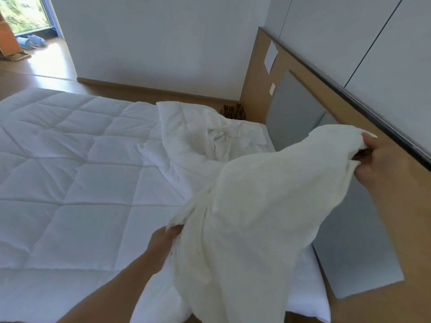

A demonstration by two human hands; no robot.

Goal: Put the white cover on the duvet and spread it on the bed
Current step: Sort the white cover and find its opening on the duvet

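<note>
A white quilted duvet (70, 164) lies flat over most of the bed. The white cover (251, 217) hangs in front of me, lifted off the bed near the headboard end. My right hand (382, 159) pinches a bunched edge of the cover up high at the right. Lower down, my left hand (165, 238) grips another edge of the cover, its fingers partly hidden in the folds. More crumpled white fabric (210, 138) is heaped on the far side of the bed by the headboard; whether it is cover or duvet I cannot tell.
A grey padded headboard panel (293, 117) on a wooden wall panel (396, 241) runs along the right. A white wall (163, 43) stands beyond the bed, with wood floor (42, 71) and a window at the far left. A small brown object (233, 110) sits in the far corner.
</note>
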